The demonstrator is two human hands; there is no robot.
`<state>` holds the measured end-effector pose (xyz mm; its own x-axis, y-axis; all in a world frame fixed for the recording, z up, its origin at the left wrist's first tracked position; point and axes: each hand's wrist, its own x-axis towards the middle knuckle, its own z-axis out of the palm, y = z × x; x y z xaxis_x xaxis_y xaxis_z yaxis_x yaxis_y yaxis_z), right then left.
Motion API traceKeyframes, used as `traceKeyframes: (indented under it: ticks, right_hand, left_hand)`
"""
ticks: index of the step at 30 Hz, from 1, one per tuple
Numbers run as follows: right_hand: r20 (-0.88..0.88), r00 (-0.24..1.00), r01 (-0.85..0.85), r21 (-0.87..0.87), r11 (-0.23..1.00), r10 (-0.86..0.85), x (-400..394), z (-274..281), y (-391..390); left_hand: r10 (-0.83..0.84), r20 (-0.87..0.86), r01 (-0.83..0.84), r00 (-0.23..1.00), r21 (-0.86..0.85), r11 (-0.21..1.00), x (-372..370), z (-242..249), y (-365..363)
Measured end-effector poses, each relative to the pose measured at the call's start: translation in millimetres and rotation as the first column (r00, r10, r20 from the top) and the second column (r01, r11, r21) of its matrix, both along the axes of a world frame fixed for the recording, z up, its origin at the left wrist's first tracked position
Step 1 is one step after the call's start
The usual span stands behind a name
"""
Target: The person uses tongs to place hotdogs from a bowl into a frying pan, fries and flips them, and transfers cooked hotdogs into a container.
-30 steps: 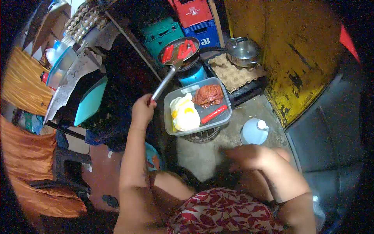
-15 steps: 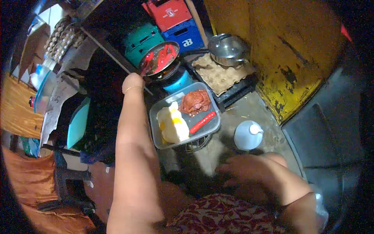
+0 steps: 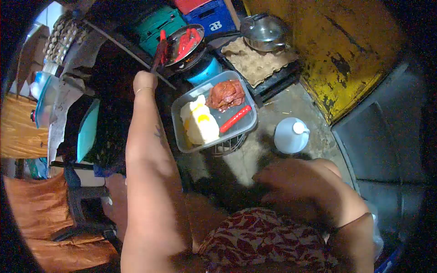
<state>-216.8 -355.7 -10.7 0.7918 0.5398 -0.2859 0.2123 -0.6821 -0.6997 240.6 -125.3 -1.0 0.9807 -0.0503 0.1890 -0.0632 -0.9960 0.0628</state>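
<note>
The left arm stretches forward at full length, and the left hand [image 3: 144, 81] is closed round the near end of a turner [image 3: 157, 59], its blade end up at the frying pan [image 3: 175, 42]; the long reach probably keeps the fingers clear of the heat. Red hot dogs [image 3: 187, 44] lie in the pan, which sits on a burner above a blue gas canister [image 3: 205, 72]. Another hot dog stands out at the pan's left rim, beside the turner's far end; blur hides whether it rests on the blade. The right hand [image 3: 275, 179] hangs low over the lap in shadow, and I cannot tell how its fingers stand or whether they hold anything. Between the person and the burner, a clear plastic tub [image 3: 225, 119] stands on a wire stand [image 3: 230, 146], likely raised there to be within easy reach of the pan. Fried eggs [image 3: 200, 123] fill its left side, a mound of reddish meat [image 3: 226, 94] the far right corner, and one hot dog lies in front of the meat, apparently grouped by kind. A lidded pot [image 3: 264, 34] rests on a cardboard egg tray [image 3: 255, 61], perhaps as a mat, and a capped jug [image 3: 291, 136] stands on the floor.
</note>
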Motion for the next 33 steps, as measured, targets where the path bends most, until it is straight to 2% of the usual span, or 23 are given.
traceKeyframes:
  ticks: [2,3,5,7,9,10,12,13,15,17,19,21,23,24,25,27,28,29,31,33]
  right_hand:
    - [0.006,1.000,0.014,-0.023,1.000,-0.014,-0.3,0.1,0.9]
    - [0.008,1.000,0.022,-0.038,0.999,-0.022,-1.1,0.3,3.0]
    - [-0.012,1.000,0.014,-0.080,0.997,-0.015,0.7,-6.6,5.1]
    - [-0.088,0.996,-0.028,-0.112,0.993,0.018,3.2,-7.6,7.4]
    - [-0.108,0.994,-0.031,-0.142,0.989,0.015,3.5,-9.8,11.3]
    - [-0.129,0.992,-0.035,-0.165,0.986,0.014,3.0,-9.8,12.6]
    - [-0.089,0.996,-0.022,-0.186,0.982,0.005,0.0,-8.1,12.1]
    - [-0.052,0.999,-0.010,-0.204,0.979,-0.001,-2.1,-8.0,11.3]
    - [-0.019,1.000,0.006,-0.149,0.989,-0.009,-3.5,-34.4,6.9]
    - [0.013,1.000,0.019,-0.089,0.996,-0.018,-8.1,-44.3,3.3]
    - [0.137,0.990,0.050,-0.044,0.998,-0.044,-9.3,-43.5,0.1]
    - [0.098,0.995,0.041,-0.057,0.998,-0.035,-5.5,-45.2,-0.8]
    - [0.057,0.998,0.034,-0.073,0.997,-0.030,-2.3,-50.0,1.4]
    - [0.008,1.000,0.025,-0.068,0.997,-0.025,-0.9,-53.9,4.5]
    - [-0.041,0.999,0.018,-0.064,0.998,-0.020,-0.3,-53.0,7.3]
    - [-0.101,0.995,-0.012,-0.125,0.992,-0.001,6.4,-39.9,14.2]
    - [-0.157,0.987,-0.049,-0.176,0.983,0.021,7.9,-35.0,17.3]
    - [-0.157,0.987,-0.047,-0.179,0.983,0.019,6.5,-37.2,18.3]
    - [-0.086,0.996,0.001,-0.187,0.982,-0.018,5.5,-43.0,19.8]
    - [-0.064,0.998,0.008,-0.217,0.976,-0.023,4.7,-41.3,23.3]
  left_hand:
    - [-0.101,0.049,0.104,0.994,-0.051,0.993,19.2,-24.4,22.2]
    - [-0.098,0.052,0.101,0.994,-0.054,0.993,11.8,-23.3,24.0]
    - [-0.035,-0.066,0.020,0.997,-0.213,0.977,-10.8,-20.4,23.5]
    - [-0.050,-0.056,0.037,0.997,-0.213,0.976,-18.6,-24.2,28.7]
    - [-0.023,-0.111,-0.019,0.994,-0.364,0.931,-28.4,-26.4,35.6]
    - [-0.025,-0.107,-0.016,0.994,-0.368,0.930,-38.6,-25.1,40.1]
    - [-0.094,0.041,0.102,0.995,-0.419,0.902,-63.3,-24.4,53.5]
    - [-0.095,0.044,0.105,0.994,-0.420,0.901,-69.1,-31.0,65.1]
    - [-0.269,0.110,0.283,0.957,-0.559,0.779,-85.2,-44.6,90.6]
    - [-0.369,0.147,0.386,0.918,-0.545,0.744,-120.6,-51.0,107.0]
    - [-0.489,0.118,0.472,0.864,-0.529,0.706,-151.8,-65.4,121.5]
    - [-0.540,-0.010,0.450,0.842,-0.540,0.711,-184.9,-75.4,121.4]
    - [-0.587,-0.115,0.484,0.801,-0.454,0.749,-181.9,-114.3,136.1]
    - [-0.646,-0.038,0.612,0.763,-0.279,0.740,-202.3,-100.0,126.9]
    - [-0.650,-0.036,0.616,0.759,-0.284,0.735,-206.9,-99.3,122.5]
    - [-0.617,-0.154,0.616,0.772,-0.058,0.786,-210.4,-98.9,117.1]
    - [-0.636,-0.141,0.641,0.759,-0.018,0.768,-207.8,-101.7,116.2]
    - [-0.638,-0.138,0.642,0.758,-0.020,0.766,-207.0,-102.6,115.8]
    - [-0.584,-0.254,0.609,0.771,0.023,0.793,-214.2,-92.2,108.9]
    - [-0.620,-0.211,0.637,0.755,0.012,0.771,-220.8,-84.2,109.4]
